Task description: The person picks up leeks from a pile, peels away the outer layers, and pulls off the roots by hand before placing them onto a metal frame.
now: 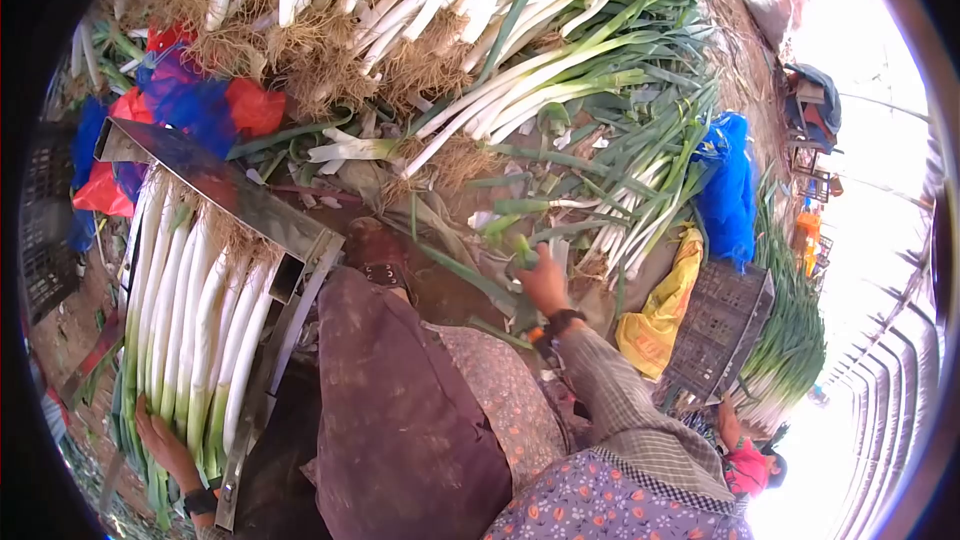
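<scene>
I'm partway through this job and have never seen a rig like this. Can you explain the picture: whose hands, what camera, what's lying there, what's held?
There is no robot: these are a person's bare hands, seen in one picture from a camera on their head, looking forward and down. The left hand lies on a row of leeks in a metal frame. The fingers of the right hand are at a green leek piece; I can't tell how firmly they grip it. More leeks lie heaped ahead, and to the right are blue netting, a yellow bag and a dark crate.
</scene>
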